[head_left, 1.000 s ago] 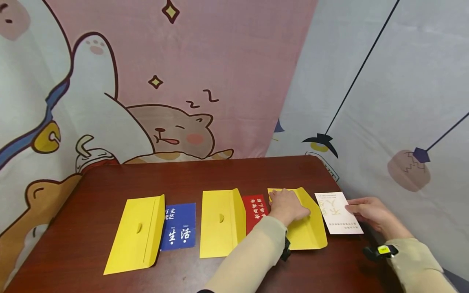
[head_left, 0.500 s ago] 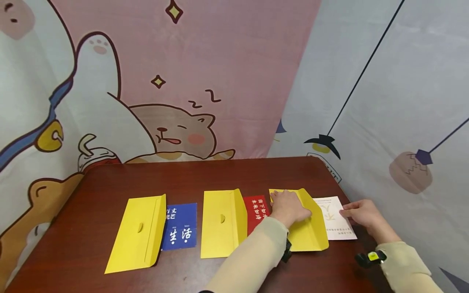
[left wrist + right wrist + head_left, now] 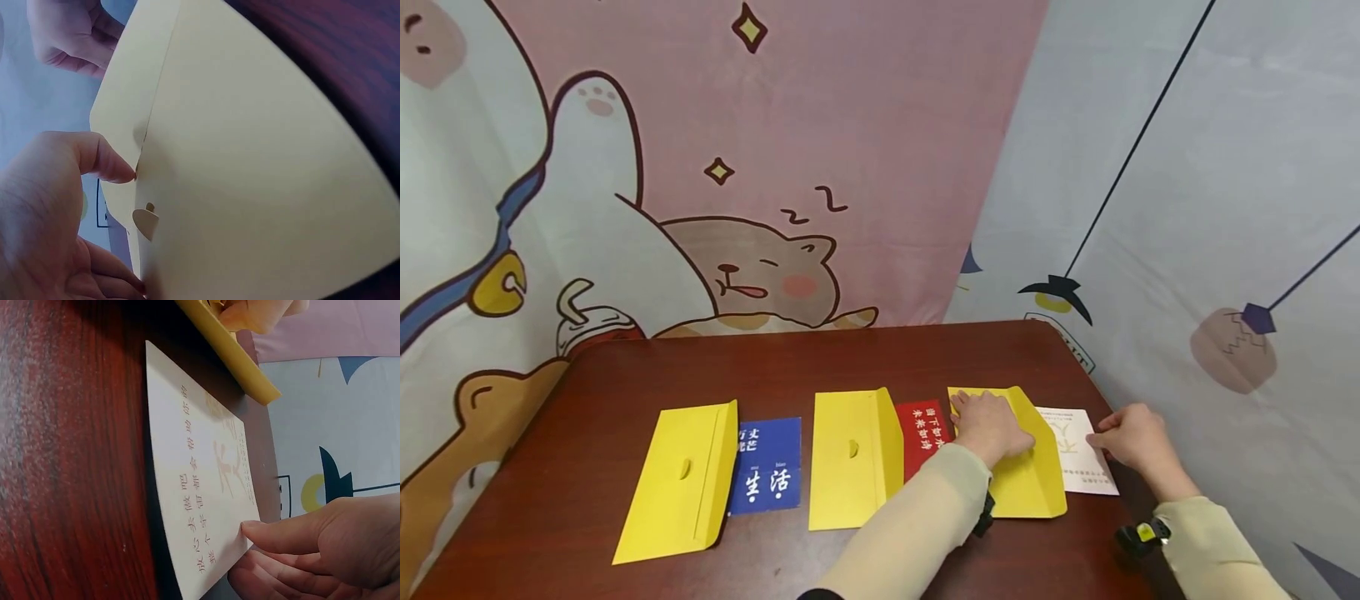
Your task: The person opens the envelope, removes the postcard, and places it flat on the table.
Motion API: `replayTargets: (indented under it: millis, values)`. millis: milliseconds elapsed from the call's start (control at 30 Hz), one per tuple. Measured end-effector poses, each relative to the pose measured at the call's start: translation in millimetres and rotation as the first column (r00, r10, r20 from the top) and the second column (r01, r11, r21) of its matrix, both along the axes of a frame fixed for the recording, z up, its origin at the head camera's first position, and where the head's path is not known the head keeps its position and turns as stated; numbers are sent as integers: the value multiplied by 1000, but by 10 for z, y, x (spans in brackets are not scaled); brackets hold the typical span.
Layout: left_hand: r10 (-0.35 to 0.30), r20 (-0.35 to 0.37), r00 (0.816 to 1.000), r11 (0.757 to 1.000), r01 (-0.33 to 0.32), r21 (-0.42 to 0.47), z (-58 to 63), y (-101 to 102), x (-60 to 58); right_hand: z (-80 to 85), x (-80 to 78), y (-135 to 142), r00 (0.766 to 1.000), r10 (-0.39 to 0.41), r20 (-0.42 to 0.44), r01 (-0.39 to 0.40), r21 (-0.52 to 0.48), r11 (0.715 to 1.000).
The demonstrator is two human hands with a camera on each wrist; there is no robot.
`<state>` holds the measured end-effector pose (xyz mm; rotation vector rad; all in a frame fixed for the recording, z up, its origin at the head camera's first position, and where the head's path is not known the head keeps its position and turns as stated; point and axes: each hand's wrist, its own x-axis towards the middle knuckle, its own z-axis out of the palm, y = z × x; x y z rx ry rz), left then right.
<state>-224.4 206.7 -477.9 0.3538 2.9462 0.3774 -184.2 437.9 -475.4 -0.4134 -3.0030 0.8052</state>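
Note:
My left hand (image 3: 988, 425) rests on the rightmost yellow envelope (image 3: 1026, 487), fingers spread near its far edge. In the left wrist view, the thumb of that hand (image 3: 44, 212) touches the envelope (image 3: 262, 150) along the edge of its opening, by a small half-round tab. My right hand (image 3: 1138, 437) pinches the right edge of a white card (image 3: 1075, 467) between thumb and fingers. The card's left end is hidden behind the envelope's flap in the head view. Printed characters face up on the card (image 3: 194, 487) in the right wrist view, where it looks tilted.
Two more yellow envelopes lie to the left, one in the middle (image 3: 842, 467) and one farther left (image 3: 662, 492). Beside them are a red card (image 3: 921, 425), partly covered, and a blue card (image 3: 778, 450). A cartoon cloth backdrop (image 3: 910, 167) stands behind the dark wooden table (image 3: 760, 358).
My right hand has moved left with the white card, whose left end has gone from beside the envelope's flap to behind it. The left hand stays on the envelope.

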Motion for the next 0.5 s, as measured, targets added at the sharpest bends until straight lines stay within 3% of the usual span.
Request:
replayTargets:
  millis: [200,300,500]
  values:
    - [-16,6,1000,1000,17,-11,-15,-25,-44,7,-1,-60,1000,-4,-27,5,3,1000]
    - [-35,12,999,999,35,-11,-11,-51,-90,20,5,-111,995,34,-92,-30,39,999]
    - [-87,41,995,996,86,26,52,-144,-156,57,8,-267,954,146,-263,-126,88,988]
